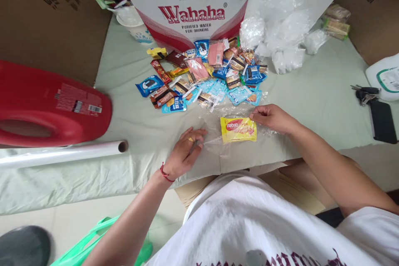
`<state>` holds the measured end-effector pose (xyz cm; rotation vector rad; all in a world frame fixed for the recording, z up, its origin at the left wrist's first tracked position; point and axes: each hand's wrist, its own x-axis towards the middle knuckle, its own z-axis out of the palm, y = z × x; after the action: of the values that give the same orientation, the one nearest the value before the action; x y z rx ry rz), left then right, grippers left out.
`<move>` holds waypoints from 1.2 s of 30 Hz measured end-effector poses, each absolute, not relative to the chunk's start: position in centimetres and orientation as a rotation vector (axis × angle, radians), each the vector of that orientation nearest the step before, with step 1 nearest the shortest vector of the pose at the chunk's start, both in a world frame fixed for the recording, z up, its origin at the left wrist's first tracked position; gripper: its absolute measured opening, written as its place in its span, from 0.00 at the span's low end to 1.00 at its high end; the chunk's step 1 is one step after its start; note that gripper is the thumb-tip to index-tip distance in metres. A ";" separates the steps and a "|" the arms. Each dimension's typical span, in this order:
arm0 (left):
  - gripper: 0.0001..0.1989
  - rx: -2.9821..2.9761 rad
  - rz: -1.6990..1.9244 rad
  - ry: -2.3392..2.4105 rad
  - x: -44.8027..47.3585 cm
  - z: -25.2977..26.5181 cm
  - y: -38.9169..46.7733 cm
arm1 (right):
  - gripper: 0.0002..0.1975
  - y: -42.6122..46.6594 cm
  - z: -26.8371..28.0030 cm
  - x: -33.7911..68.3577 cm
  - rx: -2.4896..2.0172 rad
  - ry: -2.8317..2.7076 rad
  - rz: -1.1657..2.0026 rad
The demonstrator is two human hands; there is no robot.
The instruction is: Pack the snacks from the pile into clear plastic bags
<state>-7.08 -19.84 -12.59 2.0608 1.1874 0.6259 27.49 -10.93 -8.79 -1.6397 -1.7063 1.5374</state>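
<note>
Table (327, 87): covered in pale green cloth, creased along the near edge. Wahaha water carton (190, 12) stands at the back. Red jug (62, 99) lies at the left, handle toward the near side. Pile of wrapped snacks (199, 77) spreads in front of the carton; blue, brown, pink and clear wrappers overlap. Heap of crumpled clear plastic (283, 25) sits right of the carton. White roll (68, 155) lies just beside the jug, hollow end facing right. Paper cup (135, 27), packets inside, stands left of the carton.

Clear film (215, 146) lies on the table between the hands. Left hand (187, 151): fingers half-curled at the film's left edge; cannot tell if gripping. Right hand (269, 117): thumb and fingertips pinch the film at the upper right corner of the yellow packet; cannot tell if the packet is pinched too. Black phone (383, 120) lies far right. Yellow packet (238, 129), marked "nabati", lies flat at the film, between the hands, near side of the pile. Keys (367, 94) lie at the phone's far end.
</note>
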 end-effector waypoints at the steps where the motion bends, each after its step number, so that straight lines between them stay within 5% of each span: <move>1: 0.12 2.118 0.614 1.157 -7.1 -12.6 -20.0 | 0.26 -10.9 -8.8 27.5 -1.644 -1.714 1.540; 5: 0.28 2.362 0.496 1.155 -6.5 -12.9 -20.5 | 0.26 -10.9 -8.8 27.5 -1.650 -1.744 1.536; 10: 0.12 2.278 0.566 1.365 -5.4 -13.1 -20.0 | 0.26 -10.8 -9.3 27.9 -1.644 -1.718 1.563; 17: 0.21 1.909 0.765 1.662 -4.2 -12.2 -19.0 | 0.28 -10.7 -9.7 27.9 -1.708 -1.791 1.468; 20: 0.23 1.858 0.726 1.884 -3.4 -12.2 -18.5 | 0.28 -10.6 -9.6 27.9 -1.779 -1.974 1.251; 24: 0.25 1.865 0.634 2.087 -2.6 -12.6 -17.6 | 0.14 -11.3 -8.7 27.3 -1.866 -2.211 0.716; 28: 0.28 1.971 0.582 2.164 -2.3 -12.7 -17.1 | 0.11 -13.2 -7.6 24.8 -1.567 -2.293 0.227; 36: 0.28 1.796 0.609 2.138 -2.9 -12.0 -16.4 | 0.11 -14.2 -10.2 20.4 -1.561 -2.309 0.514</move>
<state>-2.90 -16.42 -12.01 1.7959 2.1383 0.6094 20.40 -14.18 -10.16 -1.5606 -2.3092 0.5138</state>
